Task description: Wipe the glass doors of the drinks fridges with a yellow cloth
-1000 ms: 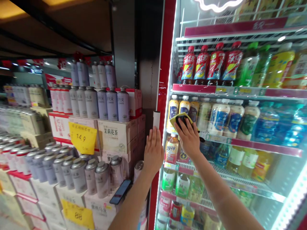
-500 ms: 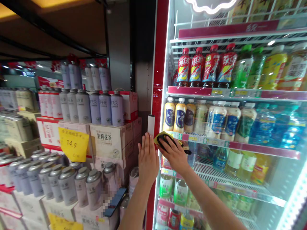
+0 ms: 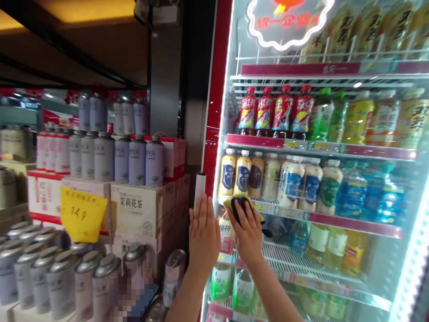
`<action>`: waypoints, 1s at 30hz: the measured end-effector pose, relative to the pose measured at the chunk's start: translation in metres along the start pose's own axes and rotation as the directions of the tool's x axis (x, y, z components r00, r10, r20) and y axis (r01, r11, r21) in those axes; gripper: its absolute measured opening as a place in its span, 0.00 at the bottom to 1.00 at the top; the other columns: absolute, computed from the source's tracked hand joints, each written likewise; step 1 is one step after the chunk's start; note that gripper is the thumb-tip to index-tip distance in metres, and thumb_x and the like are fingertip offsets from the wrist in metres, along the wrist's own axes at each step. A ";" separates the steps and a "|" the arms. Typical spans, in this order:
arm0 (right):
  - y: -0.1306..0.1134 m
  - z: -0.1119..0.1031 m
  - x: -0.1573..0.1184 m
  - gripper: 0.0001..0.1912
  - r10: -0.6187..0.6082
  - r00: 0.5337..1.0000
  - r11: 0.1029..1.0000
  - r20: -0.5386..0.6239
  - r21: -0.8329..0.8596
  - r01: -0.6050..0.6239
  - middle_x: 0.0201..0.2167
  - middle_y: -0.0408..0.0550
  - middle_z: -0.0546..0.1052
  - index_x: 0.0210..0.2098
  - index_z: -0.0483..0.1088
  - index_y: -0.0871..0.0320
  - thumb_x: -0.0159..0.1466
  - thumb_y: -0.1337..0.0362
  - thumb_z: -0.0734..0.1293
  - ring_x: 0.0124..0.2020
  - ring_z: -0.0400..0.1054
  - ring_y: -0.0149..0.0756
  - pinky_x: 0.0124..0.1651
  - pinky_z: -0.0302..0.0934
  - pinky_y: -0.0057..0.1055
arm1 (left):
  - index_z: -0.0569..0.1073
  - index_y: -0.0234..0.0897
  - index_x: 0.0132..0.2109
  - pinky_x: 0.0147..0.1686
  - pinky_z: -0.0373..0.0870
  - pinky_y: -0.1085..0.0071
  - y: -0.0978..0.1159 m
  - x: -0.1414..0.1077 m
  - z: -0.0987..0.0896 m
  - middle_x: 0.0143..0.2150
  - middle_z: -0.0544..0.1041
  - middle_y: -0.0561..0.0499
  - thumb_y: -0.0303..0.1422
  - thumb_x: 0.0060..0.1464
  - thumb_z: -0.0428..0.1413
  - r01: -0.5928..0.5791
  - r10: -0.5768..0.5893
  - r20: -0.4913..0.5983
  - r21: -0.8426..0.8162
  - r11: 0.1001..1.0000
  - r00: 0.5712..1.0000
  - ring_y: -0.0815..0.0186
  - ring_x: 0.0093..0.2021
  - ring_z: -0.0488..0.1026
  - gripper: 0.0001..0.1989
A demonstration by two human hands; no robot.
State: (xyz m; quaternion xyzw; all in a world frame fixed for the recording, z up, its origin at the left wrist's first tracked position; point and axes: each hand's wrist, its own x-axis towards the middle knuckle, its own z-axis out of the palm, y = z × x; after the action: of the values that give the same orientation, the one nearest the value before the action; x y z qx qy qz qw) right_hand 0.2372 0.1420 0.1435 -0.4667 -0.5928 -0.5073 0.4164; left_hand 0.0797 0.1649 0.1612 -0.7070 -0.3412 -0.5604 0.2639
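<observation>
My left hand (image 3: 204, 237) lies flat with its fingers stretched upward against the red frame (image 3: 212, 147) of a lit drinks fridge. Just above its fingertips is a white strip with a dark top, perhaps a door handle (image 3: 200, 185). My right hand (image 3: 247, 232) presses a yellow and black cleaning cloth (image 3: 257, 214) to the fridge's glass door, its fingers over the black part. A dark loop hangs from the cloth's right side. Behind the glass, bottles with blue labels (image 3: 243, 172) stand just above the cloth. The palm side of each hand is hidden.
Shelves of bottled drinks (image 3: 283, 112) fill the fridge at right. To the left, metal cans (image 3: 154, 161) stand on stacked cartons (image 3: 134, 208) with a yellow price sign (image 3: 83, 214). Closer in, a dark blue flat object (image 3: 142, 304) is partly blurred out.
The view has tilted up, so the fridge's glowing sign shows more. My right hand and the cloth have slid a little to the right across the glass. The left hand keeps its place on the frame.
</observation>
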 end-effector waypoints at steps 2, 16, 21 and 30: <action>0.004 0.000 0.017 0.28 -0.022 0.999 0.999 0.029 -0.028 0.023 0.71 0.45 0.66 0.68 0.66 0.47 0.70 0.71 0.62 0.75 0.51 0.45 0.74 0.48 0.48 | 0.38 0.35 0.77 0.73 0.55 0.48 0.004 0.005 0.003 0.77 0.53 0.37 0.26 0.68 0.45 -0.020 0.020 -0.005 -0.021 1.000 1.000 0.54 0.78 0.46 0.37; 0.035 -0.022 0.018 0.33 0.065 0.998 0.992 0.022 -0.113 -0.062 0.72 0.47 0.64 0.72 0.60 0.45 0.70 0.71 0.62 0.75 0.50 0.49 0.73 0.49 0.50 | 0.34 0.37 0.77 0.72 0.57 0.46 0.023 0.019 0.027 0.78 0.49 0.37 0.27 0.69 0.45 -0.093 0.100 0.089 -0.084 0.992 0.991 0.52 0.78 0.43 0.39; 0.071 -0.040 0.038 0.36 0.132 0.991 0.980 -0.025 -0.149 -0.134 0.73 0.46 0.62 0.74 0.55 0.44 0.69 0.73 0.61 0.75 0.50 0.49 0.72 0.52 0.53 | 0.32 0.38 0.77 0.72 0.54 0.43 0.033 0.037 0.040 0.78 0.48 0.37 0.28 0.69 0.45 -0.102 0.113 0.096 -0.106 0.989 0.989 0.51 0.78 0.42 0.38; 0.070 -0.042 0.010 0.34 0.104 0.994 0.985 0.024 -0.139 -0.100 0.73 0.46 0.61 0.72 0.59 0.43 0.70 0.70 0.64 0.75 0.49 0.50 0.73 0.50 0.52 | 0.34 0.38 0.77 0.73 0.50 0.41 0.052 0.045 0.052 0.79 0.43 0.37 0.31 0.68 0.48 -0.140 0.153 0.083 -0.142 0.980 0.985 0.49 0.79 0.39 0.39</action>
State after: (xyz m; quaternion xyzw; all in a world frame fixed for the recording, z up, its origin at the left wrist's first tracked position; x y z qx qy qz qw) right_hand 0.3037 0.1050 0.1739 -0.5318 -0.5381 -0.5177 0.3996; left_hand 0.1579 0.1800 0.1937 -0.7720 -0.2615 -0.5275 0.2395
